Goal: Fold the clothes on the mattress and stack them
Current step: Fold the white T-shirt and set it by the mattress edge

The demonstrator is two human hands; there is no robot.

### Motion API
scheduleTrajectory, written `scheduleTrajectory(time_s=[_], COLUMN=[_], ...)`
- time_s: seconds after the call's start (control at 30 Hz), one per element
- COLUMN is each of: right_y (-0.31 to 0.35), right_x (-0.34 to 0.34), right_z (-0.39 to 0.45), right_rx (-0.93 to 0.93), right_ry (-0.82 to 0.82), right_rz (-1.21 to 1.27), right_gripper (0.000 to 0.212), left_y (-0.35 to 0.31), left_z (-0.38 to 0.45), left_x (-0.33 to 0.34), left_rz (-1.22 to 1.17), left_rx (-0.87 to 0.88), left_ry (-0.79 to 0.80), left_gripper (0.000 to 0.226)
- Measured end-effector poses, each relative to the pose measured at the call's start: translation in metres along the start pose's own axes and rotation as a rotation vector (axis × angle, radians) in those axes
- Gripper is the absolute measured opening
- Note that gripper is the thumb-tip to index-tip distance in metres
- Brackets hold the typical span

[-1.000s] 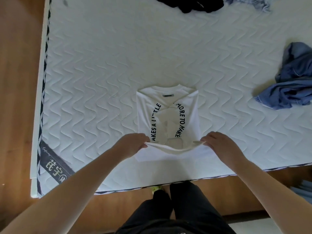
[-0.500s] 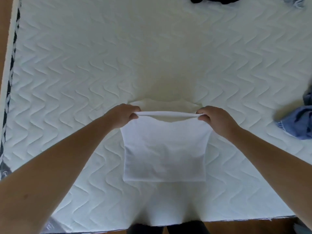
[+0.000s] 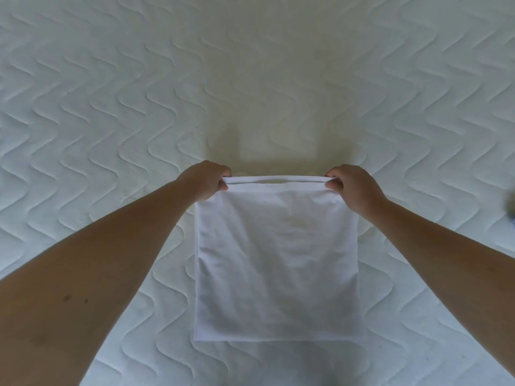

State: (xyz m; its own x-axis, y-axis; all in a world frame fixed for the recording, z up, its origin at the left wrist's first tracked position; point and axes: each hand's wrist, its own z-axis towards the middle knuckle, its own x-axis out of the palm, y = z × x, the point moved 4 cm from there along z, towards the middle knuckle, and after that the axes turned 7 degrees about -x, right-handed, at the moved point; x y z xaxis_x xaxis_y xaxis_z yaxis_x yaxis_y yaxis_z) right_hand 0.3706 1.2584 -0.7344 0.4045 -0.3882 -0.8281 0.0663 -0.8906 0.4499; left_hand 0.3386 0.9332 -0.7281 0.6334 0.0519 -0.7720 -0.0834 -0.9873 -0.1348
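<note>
- The white shirt (image 3: 276, 263) lies folded on the mattress (image 3: 111, 93), its far edge lifted; soft, light, limp cloth, likely to sag unless held at both corners
- Left hand (image 3: 207, 178) and right hand (image 3: 352, 186) each pinch one far corner; the best hold

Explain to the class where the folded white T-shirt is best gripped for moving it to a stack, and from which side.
Probably the two far corners of the white T-shirt, taken from its outer sides, as the left hand and right hand pinch them now: the layered far edge is doubled, and a corner grip keeps the rectangle taut and square.
</note>
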Motion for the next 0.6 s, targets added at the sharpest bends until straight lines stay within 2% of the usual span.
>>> scheduleTrajectory(time_s=[0.17, 0.27, 0.33, 0.37, 0.4, 0.47, 0.6], right_y=[-0.003, -0.003, -0.004, -0.003, -0.002, 0.003, 0.016], right_x=[0.010, 0.011, 0.009, 0.007, 0.006, 0.001, -0.028], right_z=[0.010, 0.011, 0.011, 0.012, 0.012, 0.010, -0.009], right_rx=[0.041, 0.070, 0.104, 0.114, 0.117, 0.106, 0.040], right_ry=[0.015, 0.085, 0.155, 0.197, 0.229, 0.243, 0.146], right_rz=[0.010, 0.062, 0.101, 0.052, -0.022, -0.092, 0.046], right_gripper=[0.025, 0.035, 0.054, 0.058, 0.054, 0.034, 0.026], left_y=[-0.003, 0.003, 0.009, 0.011, 0.011, 0.007, -0.003], left_z=[0.011, 0.013, 0.012, 0.010, 0.009, 0.005, -0.013], left_x=[0.005, 0.009, 0.010, 0.009, 0.008, 0.003, -0.022], left_rz=[0.028, -0.105, -0.230, -0.287, -0.306, -0.221, -0.097], left_rx=[-0.020, -0.050, -0.080, -0.097, -0.106, -0.096, -0.022], left_ry=[-0.019, 0.025, 0.053, 0.068, 0.081, 0.090, 0.120], left_gripper=[0.026, 0.032, 0.042, 0.051, 0.056, 0.048, 0.023])
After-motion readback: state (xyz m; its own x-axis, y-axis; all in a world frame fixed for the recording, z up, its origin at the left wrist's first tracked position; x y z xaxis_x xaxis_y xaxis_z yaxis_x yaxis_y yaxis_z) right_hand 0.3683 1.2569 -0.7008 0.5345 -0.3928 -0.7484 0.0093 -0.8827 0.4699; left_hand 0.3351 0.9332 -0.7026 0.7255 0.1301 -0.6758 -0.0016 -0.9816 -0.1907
